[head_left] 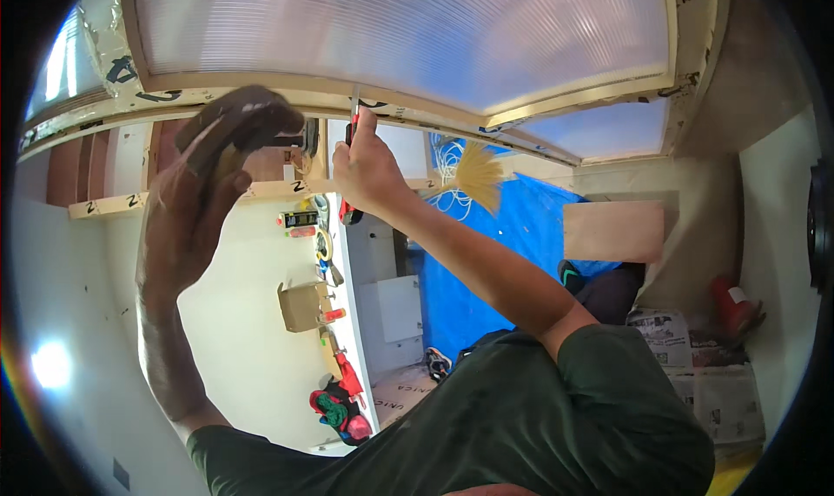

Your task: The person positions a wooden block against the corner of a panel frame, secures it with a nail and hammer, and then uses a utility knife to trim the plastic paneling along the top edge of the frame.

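Observation:
My left hand (187, 209) is raised at the left, its fingers wrapped round what appears to be a hammer. The dark head (306, 137) of this hammer points toward the right hand; shadow and the fingers hide most of its handle. Higher up, my right hand (369, 166) grips an upright chisel (354, 124) with a red-and-black handle. The thin silver blade meets the lower rail of a pale wooden frame (321, 86), and the handle's butt sticks out below the fist. Ribbed translucent sheet (391, 36) fills the frame. The hammer head is apart from the chisel.
A white shelf (352, 322) below carries an open cardboard box (302, 307), tape and several small tools. Straw broom bristles (478, 179) and pale cord lie near a blue tarp (486, 261). A brown board (612, 231) and a red fire extinguisher (734, 305) are at the right.

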A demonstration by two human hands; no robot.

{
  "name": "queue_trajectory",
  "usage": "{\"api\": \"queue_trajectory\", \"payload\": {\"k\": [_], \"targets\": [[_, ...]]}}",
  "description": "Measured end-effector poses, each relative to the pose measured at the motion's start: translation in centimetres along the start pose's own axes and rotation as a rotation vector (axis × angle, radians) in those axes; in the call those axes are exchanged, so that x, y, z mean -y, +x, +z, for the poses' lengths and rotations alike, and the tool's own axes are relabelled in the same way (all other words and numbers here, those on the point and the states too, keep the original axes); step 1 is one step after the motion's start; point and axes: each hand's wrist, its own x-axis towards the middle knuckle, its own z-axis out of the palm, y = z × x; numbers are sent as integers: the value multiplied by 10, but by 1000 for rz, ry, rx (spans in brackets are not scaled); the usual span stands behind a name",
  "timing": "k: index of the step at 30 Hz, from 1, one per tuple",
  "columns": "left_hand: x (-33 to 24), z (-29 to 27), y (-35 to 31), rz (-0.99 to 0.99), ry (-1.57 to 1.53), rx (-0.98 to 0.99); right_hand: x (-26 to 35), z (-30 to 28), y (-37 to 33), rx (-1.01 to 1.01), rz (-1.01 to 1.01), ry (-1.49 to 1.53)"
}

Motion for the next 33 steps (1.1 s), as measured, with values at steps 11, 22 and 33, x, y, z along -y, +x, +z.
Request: {"api": "queue_trajectory", "payload": {"k": [11, 22, 33], "targets": [[-38, 8, 65, 161, 395, -35, 1, 10, -2, -80, 33, 34], [-42, 12, 75, 154, 555, 21, 2, 6, -7, -46, 34, 76], [-40, -12, 51, 127, 541, 13, -2, 9, 2, -80, 39, 51]]}}
